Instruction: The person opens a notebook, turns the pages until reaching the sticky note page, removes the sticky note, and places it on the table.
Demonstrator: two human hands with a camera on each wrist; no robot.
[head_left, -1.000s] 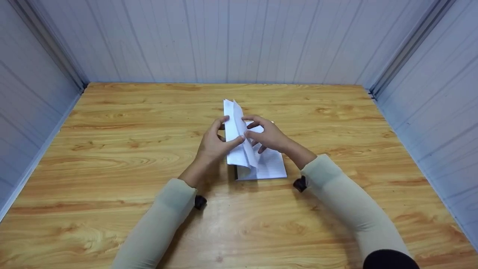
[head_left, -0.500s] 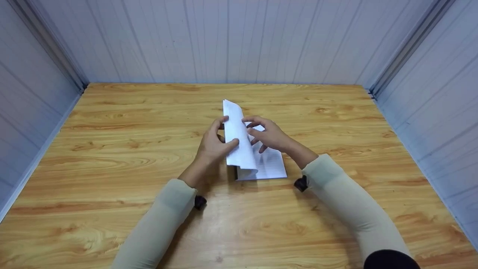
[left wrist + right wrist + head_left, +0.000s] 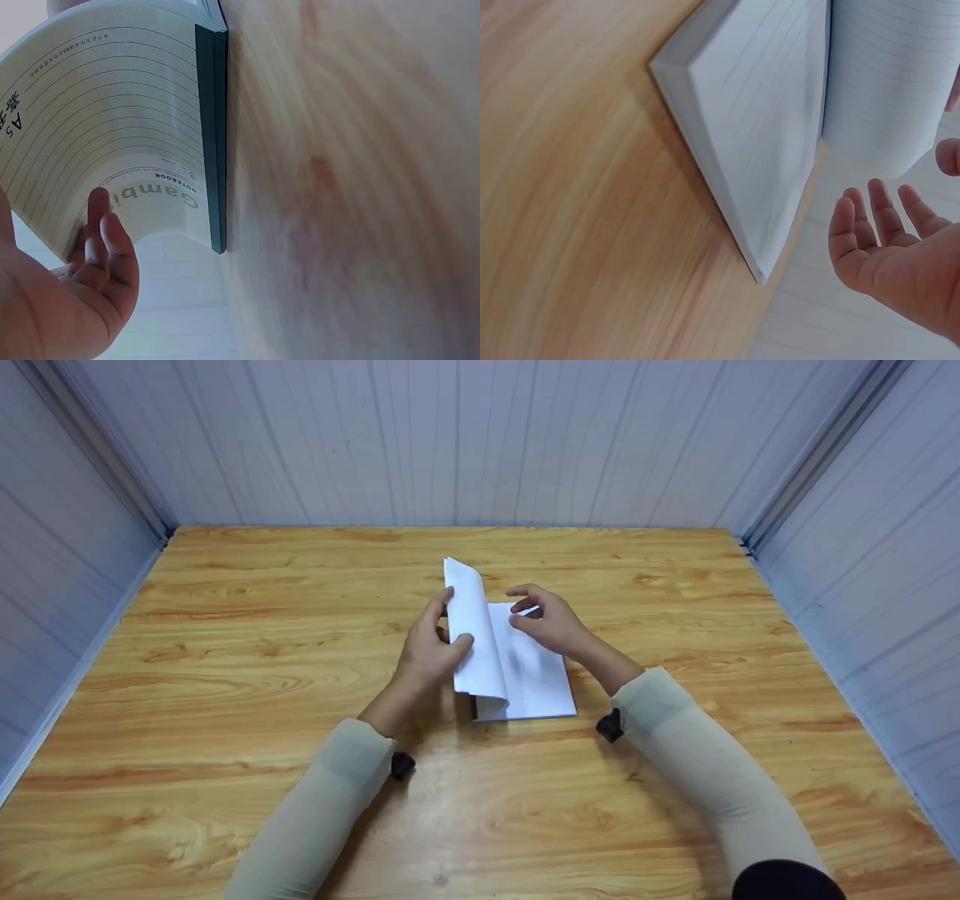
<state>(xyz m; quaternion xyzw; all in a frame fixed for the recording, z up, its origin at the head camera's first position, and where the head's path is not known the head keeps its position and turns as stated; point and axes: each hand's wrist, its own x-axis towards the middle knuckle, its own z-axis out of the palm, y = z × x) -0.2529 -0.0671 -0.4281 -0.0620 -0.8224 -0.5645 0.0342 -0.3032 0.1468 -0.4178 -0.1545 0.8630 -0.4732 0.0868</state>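
Note:
A notebook (image 3: 541,688) lies open on the table, its right-hand lined pages flat. My left hand (image 3: 431,651) grips the raised left part, thumb on the page and fingers behind the cover. In the left wrist view, the pale lined cover (image 3: 139,97) bends in a curve, printed with "NOTEBOOK" and "A5", beside a dark green spine (image 3: 214,142). My right hand (image 3: 553,624) hovers over the upper right page, fingers loosely bent and holding nothing. In the right wrist view, that hand (image 3: 907,262) is apart from the curled lined page (image 3: 889,82).
The wood-patterned table (image 3: 225,660) spreads around the notebook on all sides. Pale panelled walls stand at the back (image 3: 450,442), left and right. Small black devices show at both wrists, and a dark round object (image 3: 786,880) is at the bottom right.
My right hand has let go of the page and drawn back to the right. The loose leaf has joined the raised pages at left. My left thumb has slid slightly left, still gripping.

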